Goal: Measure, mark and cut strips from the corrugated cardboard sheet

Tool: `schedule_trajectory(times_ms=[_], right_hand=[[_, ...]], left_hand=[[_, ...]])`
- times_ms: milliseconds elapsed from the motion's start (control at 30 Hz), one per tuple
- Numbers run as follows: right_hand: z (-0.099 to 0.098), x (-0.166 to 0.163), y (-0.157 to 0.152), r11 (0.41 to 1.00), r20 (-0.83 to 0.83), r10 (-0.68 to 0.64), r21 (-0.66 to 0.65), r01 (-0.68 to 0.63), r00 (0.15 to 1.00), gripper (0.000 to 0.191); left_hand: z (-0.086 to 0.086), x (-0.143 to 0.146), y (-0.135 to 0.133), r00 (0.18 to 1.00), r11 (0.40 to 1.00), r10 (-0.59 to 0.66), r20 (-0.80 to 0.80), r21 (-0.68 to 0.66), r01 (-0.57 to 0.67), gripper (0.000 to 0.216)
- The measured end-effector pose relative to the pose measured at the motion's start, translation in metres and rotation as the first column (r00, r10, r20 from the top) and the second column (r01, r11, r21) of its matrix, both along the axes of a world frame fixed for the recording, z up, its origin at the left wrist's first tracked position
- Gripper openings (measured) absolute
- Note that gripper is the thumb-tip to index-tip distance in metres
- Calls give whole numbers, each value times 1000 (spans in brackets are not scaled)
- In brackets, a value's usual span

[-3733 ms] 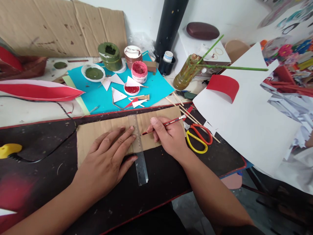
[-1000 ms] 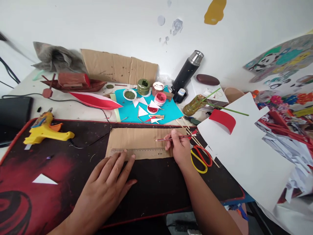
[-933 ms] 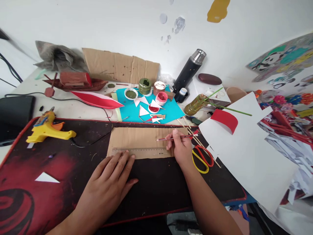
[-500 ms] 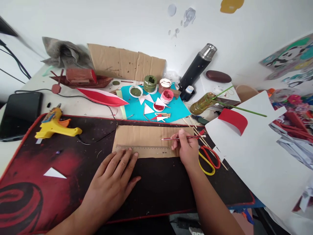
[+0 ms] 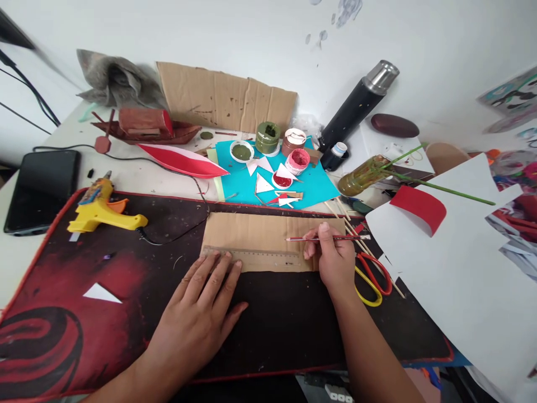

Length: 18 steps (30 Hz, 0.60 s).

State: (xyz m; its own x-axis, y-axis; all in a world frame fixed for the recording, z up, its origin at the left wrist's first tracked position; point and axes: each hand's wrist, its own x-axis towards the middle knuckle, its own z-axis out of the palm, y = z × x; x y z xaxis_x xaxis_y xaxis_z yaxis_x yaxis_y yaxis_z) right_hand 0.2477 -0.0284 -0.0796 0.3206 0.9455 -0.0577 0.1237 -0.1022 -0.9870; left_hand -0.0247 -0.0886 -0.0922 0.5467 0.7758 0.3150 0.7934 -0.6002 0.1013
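A brown cardboard strip (image 5: 251, 232) lies on a dark red-edged mat (image 5: 126, 280). Along its near edge lies a clear ruler (image 5: 255, 258). My left hand (image 5: 201, 313) rests flat and open on the mat, fingertips pressing the ruler's left end. My right hand (image 5: 329, 260) sits at the strip's right end, fingers closed on a red pencil (image 5: 327, 238) that points left over the cardboard.
Red-and-yellow scissors (image 5: 371, 277) and wooden skewers (image 5: 356, 240) lie right of my right hand. A yellow glue gun (image 5: 100, 207) sits at left. Paint pots (image 5: 268, 137) on teal paper (image 5: 310, 182), a black flask (image 5: 356, 106) and white paper sheets (image 5: 453, 268) lie behind and right.
The ruler went from standing across the strip to lying along its near edge. My right hand drew back to the strip's right end. In the last second the hands stay put; the view drifts.
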Motion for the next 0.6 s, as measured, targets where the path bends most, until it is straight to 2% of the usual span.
schedule_trajectory(times_ms=[367, 600], right_hand=[[1, -1, 0, 1000, -37, 6, -3, -6, 999, 54], [3, -2, 0, 1000, 8, 14, -5, -14, 1000, 57]], left_hand=[[2, 2, -1, 996, 995, 61, 70, -87, -54, 53], [-1, 1, -3, 996, 996, 54, 74, -82, -48, 57]])
